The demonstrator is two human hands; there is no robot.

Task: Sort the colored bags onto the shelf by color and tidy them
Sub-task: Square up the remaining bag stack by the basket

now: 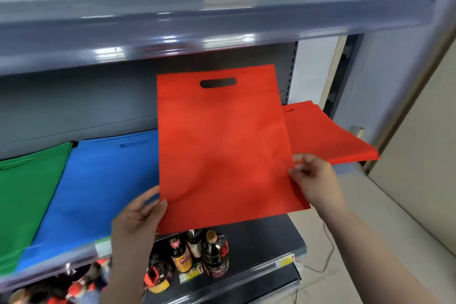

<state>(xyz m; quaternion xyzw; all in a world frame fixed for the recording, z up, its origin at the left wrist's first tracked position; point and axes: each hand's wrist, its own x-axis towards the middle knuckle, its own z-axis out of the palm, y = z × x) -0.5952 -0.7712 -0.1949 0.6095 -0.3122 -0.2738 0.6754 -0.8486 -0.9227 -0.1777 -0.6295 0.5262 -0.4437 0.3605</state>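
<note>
A plain orange-red bag (222, 150) is showing flat, unpatterned colour, its cut-out handle slot reading dark. Behind it to the right, a stack of red bags (328, 136) is showing the same solid red. A solid blue bag pile (98, 185) is lying next to a solid green bag pile (27, 195). The shelf (172, 32) is looking glossy dark grey. Below, dark brown bottles (212, 256) are wearing red and yellow labels, and one has a red handle.
</note>
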